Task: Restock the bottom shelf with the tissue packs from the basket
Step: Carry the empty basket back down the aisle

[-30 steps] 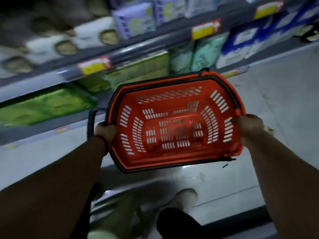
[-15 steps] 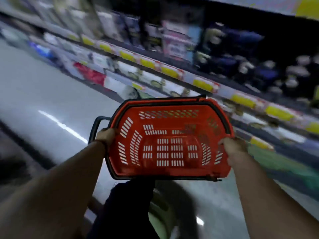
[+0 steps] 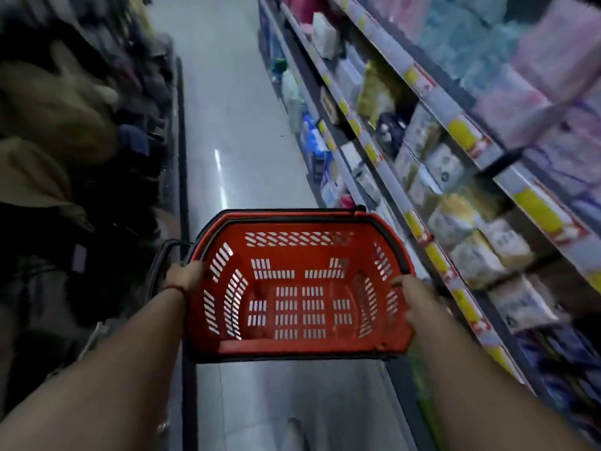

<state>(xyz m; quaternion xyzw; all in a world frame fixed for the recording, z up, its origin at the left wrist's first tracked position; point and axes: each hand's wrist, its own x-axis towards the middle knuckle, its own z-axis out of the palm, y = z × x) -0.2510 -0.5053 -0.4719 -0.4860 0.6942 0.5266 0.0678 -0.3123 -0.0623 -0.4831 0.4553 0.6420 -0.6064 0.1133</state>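
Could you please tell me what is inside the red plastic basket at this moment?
Nothing: the red plastic slotted basket shows only its bare perforated floor and walls, with no tissue packs. The left hand and right hand grip its sides. What lies directly beneath it is hidden.

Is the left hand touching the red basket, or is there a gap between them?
Touching. The head view shows the left hand gripping the left rim of the red basket, with no gap.
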